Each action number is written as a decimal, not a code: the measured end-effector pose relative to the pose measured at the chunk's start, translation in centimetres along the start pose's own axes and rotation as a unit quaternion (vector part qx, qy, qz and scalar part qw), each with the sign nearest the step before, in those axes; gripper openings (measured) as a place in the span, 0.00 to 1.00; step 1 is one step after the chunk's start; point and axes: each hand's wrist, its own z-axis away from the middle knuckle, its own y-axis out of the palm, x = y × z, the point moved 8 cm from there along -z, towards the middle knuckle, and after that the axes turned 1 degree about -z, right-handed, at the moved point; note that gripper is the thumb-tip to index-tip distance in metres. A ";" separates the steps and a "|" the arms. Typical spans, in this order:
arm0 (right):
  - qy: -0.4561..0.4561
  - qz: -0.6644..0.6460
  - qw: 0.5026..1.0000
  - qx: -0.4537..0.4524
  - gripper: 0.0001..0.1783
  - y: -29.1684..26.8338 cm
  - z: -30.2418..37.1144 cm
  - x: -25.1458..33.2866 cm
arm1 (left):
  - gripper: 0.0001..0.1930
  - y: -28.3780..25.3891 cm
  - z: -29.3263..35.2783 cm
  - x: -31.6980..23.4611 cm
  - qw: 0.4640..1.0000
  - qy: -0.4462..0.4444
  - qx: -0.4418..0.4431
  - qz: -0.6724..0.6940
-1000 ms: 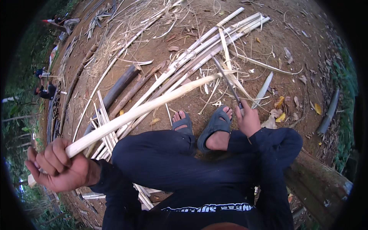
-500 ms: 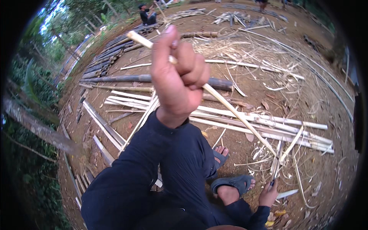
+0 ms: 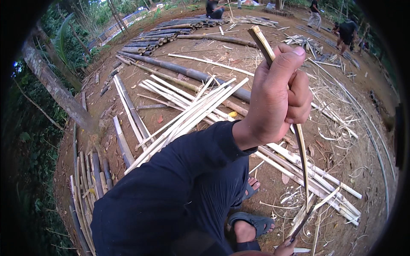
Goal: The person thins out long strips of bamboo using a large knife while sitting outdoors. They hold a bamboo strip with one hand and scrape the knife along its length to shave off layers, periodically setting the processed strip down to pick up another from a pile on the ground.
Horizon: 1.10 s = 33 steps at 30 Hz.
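Note:
My left hand (image 3: 277, 96) is raised right of the middle, its fist closed around a long bamboo strip (image 3: 302, 158). The strip's cut end sticks out above the thumb, with dark skin on one side and pale wood on the other. Below the fist it bows down toward my right hand (image 3: 285, 248), low at the bottom edge and partly cut off. The right fingers are closed on the dark, narrow lower part of the strip, where a pale split piece (image 3: 328, 199) forks off. A pale, blade-like piece (image 3: 302, 250) shows beside that hand; whether it is held I cannot tell.
Pale split bamboo strips (image 3: 188, 117) lie crossed before my knees, more at the right. Dark bamboo poles (image 3: 158, 36) are stacked farther back. Shavings (image 3: 337, 115) litter the ground at right. A tree trunk (image 3: 55, 85) leans at left. People sit and stand far off.
My left hand has moved right with the strip, whose dark side now shows. The view has shifted, and my right hand now sits lower, at the bottom edge.

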 end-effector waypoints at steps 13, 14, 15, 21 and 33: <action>0.101 0.111 0.987 -0.054 0.23 5.1 -3.6 -6.7 | 0.17 -2.4 0.0 -0.5 0.998 -0.041 -0.037 -0.004; 0.116 0.126 0.984 -0.055 0.23 5.5 -3.8 -7.6 | 0.17 -2.6 0.0 -0.4 0.998 -0.039 -0.041 0.001; 0.128 0.135 0.981 -0.054 0.24 5.9 -4.0 -8.0 | 0.17 -2.8 -0.1 -0.3 0.998 -0.037 -0.044 0.004; 0.164 0.169 0.971 -0.046 0.26 7.5 -4.1 -9.1 | 0.16 -2.3 -0.1 -3.7 1.000 -0.001 0.003 0.017; -0.144 0.018 0.981 -0.128 0.35 1.6 -3.3 9.7 | 0.15 -2.0 -1.6 -8.6 0.997 0.013 0.075 -0.009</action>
